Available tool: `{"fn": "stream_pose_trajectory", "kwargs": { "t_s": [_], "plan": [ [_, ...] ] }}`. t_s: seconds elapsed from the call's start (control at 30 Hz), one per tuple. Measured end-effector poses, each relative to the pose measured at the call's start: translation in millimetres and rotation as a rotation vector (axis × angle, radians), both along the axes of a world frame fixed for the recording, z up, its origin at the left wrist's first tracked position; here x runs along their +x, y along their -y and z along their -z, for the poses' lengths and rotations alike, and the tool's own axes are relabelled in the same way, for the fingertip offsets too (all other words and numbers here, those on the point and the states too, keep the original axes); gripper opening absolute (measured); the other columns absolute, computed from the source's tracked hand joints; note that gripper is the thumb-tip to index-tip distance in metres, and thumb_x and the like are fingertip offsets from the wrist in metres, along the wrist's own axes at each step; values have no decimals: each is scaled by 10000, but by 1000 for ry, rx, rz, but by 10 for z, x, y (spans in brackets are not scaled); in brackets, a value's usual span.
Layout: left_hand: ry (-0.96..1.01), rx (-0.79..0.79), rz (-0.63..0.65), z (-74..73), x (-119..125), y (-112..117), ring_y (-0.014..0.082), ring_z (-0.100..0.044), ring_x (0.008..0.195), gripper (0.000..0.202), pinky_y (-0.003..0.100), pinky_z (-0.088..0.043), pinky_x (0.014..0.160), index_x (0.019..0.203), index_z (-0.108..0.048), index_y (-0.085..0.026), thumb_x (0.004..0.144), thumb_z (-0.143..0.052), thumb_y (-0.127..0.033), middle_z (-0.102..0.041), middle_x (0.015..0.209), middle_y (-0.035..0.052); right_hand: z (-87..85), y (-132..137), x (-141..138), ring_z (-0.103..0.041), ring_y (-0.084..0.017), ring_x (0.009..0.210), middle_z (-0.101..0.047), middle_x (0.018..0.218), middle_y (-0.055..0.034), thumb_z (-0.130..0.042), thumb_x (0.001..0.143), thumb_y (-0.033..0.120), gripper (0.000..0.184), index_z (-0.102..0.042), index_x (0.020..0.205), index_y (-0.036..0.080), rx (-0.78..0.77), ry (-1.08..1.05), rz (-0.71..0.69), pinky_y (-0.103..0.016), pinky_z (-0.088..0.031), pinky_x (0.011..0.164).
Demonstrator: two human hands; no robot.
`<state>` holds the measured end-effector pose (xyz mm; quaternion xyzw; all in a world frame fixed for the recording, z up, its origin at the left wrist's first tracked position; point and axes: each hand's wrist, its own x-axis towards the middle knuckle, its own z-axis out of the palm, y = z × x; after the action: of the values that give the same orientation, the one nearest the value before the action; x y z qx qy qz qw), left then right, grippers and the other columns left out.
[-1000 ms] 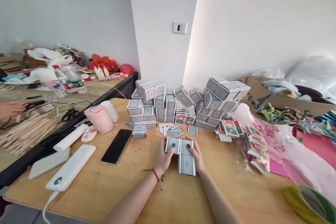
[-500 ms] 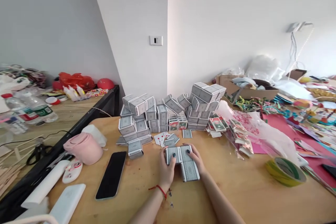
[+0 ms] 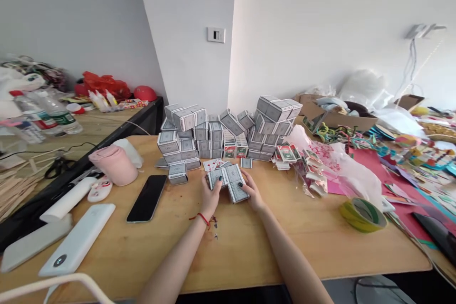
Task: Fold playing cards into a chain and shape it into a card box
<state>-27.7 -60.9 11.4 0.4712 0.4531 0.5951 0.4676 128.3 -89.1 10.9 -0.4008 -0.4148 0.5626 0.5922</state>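
Both my hands grip an L-shaped block of grey-patterned card boxes (image 3: 231,181) resting on the wooden table (image 3: 249,247). My left hand (image 3: 209,194), with a red string at the wrist, closes on the block's left end. My right hand (image 3: 251,190) closes on its right side. Just behind lies a fan of loose playing cards (image 3: 213,165), and beyond it a big heap of the same grey card boxes (image 3: 228,130) is stacked against the wall.
A black phone (image 3: 147,198), white power bank (image 3: 78,240), pink cup (image 3: 114,165) and white cylinder (image 3: 67,199) lie to the left. To the right are a clear bag with card packs (image 3: 331,166), a yellow-green tape roll (image 3: 362,213) and coloured craft paper (image 3: 402,175). Another cluttered table stands far left.
The view swung right and pulled back, showing more of the right side. My hands stayed on the block of boxes, which sits a little farther from me now.
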Motion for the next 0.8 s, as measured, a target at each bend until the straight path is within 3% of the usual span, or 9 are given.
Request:
{"fn": "stream_pose_trajectory", "kwargs": {
  "t_s": [0.1, 0.23, 0.37, 0.57, 0.8],
  "plan": [
    [93, 6, 67, -38, 5, 7, 197, -519, 1065, 521, 332, -390, 920, 1160, -388, -211, 708, -612, -340, -533, 1166, 92, 15, -44, 26, -592, -206, 803, -624, 1022, -35, -655, 597, 316, 686, -414, 1236, 248, -23, -37, -18, -288, -447, 649],
    [228, -60, 159, -24, 20, 5, 213, -534, 1059, 568, 361, -401, 917, 1179, -414, -194, 679, -646, -326, -575, 1133, 101, 33, -39, 34, -580, -222, 875, -612, 1045, -44, -649, 602, 302, 581, -485, 1153, 216, -14, -71, -11, -283, -458, 646],
    [223, -108, 169, 37, 26, -47, 245, -557, 1017, 476, 406, -401, 908, 1076, -525, -155, 652, -653, -332, -631, 1030, 105, 13, -47, 24, -601, -231, 840, -642, 970, -57, -661, 621, 329, 440, -544, 1019, 184, -83, -69, -32, -309, -473, 648],
    [265, -90, 185, 75, 15, -121, 237, -549, 1039, 505, 399, -393, 921, 1099, -513, -148, 645, -657, -319, -614, 1076, 106, -1, -121, -24, -621, -237, 747, -667, 819, -51, -688, 604, 370, 369, -570, 885, 162, -143, -43, -12, -322, -477, 618],
    [294, -127, 383, -16, -33, -47, 213, -506, 1114, 489, 374, -382, 951, 1145, -480, -193, 706, -618, -357, -565, 1177, 100, 5, 2, -76, -607, -222, 799, -646, 911, -54, -643, 658, 453, 429, -524, 975, 189, -83, -7, 88, -324, -481, 663]
  ]
}}
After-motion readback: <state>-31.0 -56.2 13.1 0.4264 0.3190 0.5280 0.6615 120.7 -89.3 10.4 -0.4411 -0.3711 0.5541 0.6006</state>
